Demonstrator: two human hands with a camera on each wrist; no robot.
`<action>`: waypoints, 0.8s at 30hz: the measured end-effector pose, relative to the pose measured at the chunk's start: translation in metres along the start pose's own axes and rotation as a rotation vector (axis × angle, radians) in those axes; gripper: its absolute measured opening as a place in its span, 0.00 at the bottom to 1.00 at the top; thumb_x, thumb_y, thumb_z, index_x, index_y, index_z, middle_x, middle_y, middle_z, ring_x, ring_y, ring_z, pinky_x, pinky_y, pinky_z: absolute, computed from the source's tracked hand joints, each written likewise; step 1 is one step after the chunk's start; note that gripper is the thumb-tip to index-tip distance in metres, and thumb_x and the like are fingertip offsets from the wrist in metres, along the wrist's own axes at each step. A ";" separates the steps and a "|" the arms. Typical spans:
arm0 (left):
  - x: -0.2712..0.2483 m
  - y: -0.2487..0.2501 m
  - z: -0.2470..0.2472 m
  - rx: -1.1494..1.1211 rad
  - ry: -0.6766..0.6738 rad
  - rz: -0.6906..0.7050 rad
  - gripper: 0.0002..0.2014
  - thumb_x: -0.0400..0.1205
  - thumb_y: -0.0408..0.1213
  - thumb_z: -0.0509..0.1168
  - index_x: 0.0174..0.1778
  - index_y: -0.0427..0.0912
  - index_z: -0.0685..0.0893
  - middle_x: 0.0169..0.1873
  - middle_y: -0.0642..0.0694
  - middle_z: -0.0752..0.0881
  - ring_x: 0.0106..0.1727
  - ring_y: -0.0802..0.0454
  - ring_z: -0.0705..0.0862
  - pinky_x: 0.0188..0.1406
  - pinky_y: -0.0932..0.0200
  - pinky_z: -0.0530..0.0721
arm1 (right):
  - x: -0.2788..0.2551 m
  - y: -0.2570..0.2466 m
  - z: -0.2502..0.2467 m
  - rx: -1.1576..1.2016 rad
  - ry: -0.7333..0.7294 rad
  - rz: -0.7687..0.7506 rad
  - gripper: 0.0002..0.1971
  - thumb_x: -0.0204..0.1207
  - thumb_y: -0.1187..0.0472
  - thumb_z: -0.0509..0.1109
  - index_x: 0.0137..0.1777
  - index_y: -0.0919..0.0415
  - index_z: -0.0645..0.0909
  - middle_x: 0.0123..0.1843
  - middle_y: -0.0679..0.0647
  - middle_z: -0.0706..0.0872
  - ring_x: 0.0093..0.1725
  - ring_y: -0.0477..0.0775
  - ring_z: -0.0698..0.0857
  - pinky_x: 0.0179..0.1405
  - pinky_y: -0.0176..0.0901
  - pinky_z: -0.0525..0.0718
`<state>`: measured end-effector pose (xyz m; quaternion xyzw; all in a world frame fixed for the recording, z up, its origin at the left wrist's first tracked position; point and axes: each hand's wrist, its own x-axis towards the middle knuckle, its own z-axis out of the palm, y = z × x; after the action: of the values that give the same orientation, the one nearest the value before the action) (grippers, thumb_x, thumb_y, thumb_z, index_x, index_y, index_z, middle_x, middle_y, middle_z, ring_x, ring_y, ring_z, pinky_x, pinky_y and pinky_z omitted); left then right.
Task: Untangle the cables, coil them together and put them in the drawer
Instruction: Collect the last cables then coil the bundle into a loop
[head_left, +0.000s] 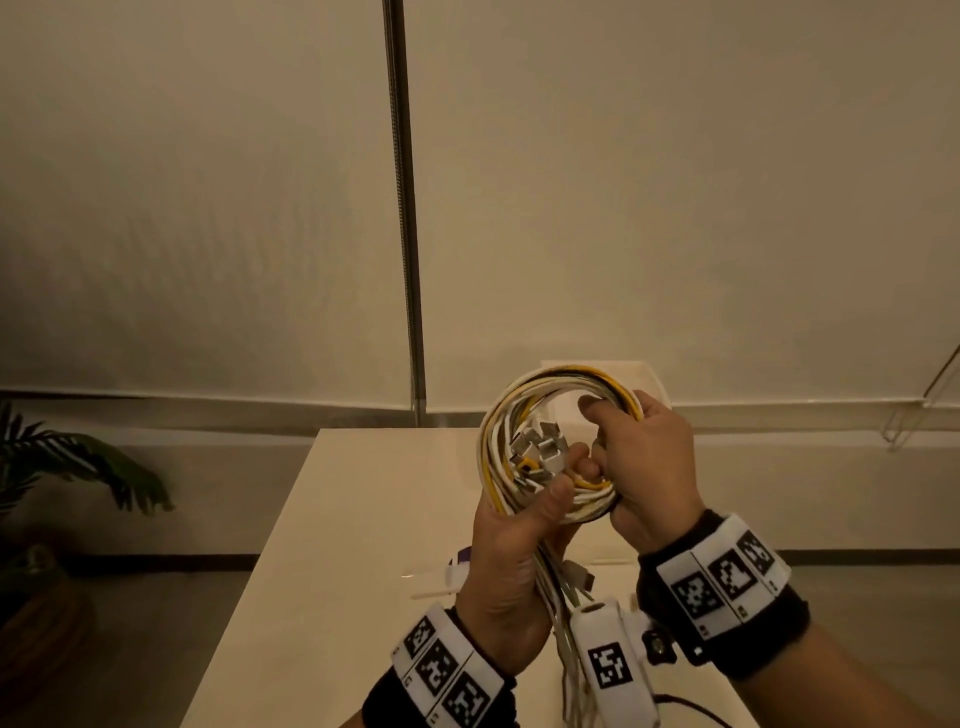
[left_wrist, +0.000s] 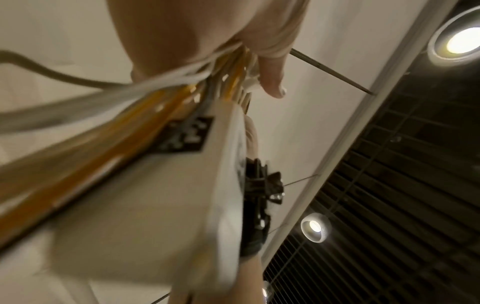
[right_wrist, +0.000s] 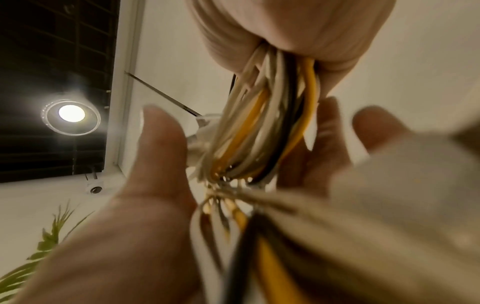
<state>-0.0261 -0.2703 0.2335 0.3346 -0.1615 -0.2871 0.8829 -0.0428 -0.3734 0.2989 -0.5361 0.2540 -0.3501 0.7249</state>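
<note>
- Your left hand (head_left: 511, 540) had its grip closed around the cable bundle (head_left: 545, 441), thumb pressed over the strands at the bottom of the loop, with the loose tails (head_left: 563, 597) hanging straight down below that grip toward the bench (head_left: 332, 545).
- Your right hand (head_left: 641, 467) held the far side of the same coil, fingers curled round the white, yellow and black strands and the thumb hooked into the loop's opening; both grips were holding the bundle, neither was wide.
- The coil sat between your two grips, lifted clear above the bench; the metal plug ends (head_left: 540, 449) were bunched just above your left thumb, inside the ring.
- The drawer was not clearly identifiable in any view, so I could not tell where it lay from your hands.
- Risk, as I judged it: the tails below your left grip were not yet wound in. If you had loosened either grip to gather them, the stiff strands could have sprung open and the loops slipped apart.
- The clustered plugs could also have snagged a passing strand and re-tangled the coil.
- The dangling tails hung close to the wrist camera mount (head_left: 605, 660) and might have caught on it.
</note>
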 end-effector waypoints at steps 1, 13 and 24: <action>0.002 0.001 0.002 0.016 0.019 0.031 0.46 0.60 0.46 0.87 0.70 0.28 0.79 0.60 0.26 0.85 0.62 0.33 0.85 0.57 0.48 0.87 | -0.003 0.001 0.000 0.002 0.008 -0.009 0.10 0.76 0.72 0.68 0.35 0.62 0.73 0.16 0.51 0.66 0.10 0.47 0.67 0.13 0.37 0.68; 0.016 0.025 0.009 0.235 0.066 0.182 0.19 0.74 0.37 0.75 0.55 0.27 0.84 0.38 0.31 0.89 0.38 0.36 0.88 0.39 0.44 0.88 | -0.018 0.007 -0.018 -0.168 -0.200 -0.193 0.06 0.76 0.69 0.70 0.45 0.74 0.79 0.25 0.62 0.79 0.24 0.57 0.78 0.28 0.46 0.81; 0.028 0.071 0.000 0.427 -0.124 0.177 0.31 0.70 0.38 0.79 0.64 0.29 0.73 0.33 0.45 0.86 0.27 0.46 0.84 0.38 0.35 0.88 | -0.012 -0.047 -0.042 -0.661 -0.509 -0.223 0.34 0.58 0.49 0.83 0.66 0.46 0.79 0.58 0.47 0.89 0.61 0.47 0.85 0.65 0.56 0.82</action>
<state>0.0243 -0.2438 0.2843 0.4801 -0.3012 -0.1876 0.8022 -0.0922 -0.3975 0.3312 -0.8329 0.1062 -0.1827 0.5114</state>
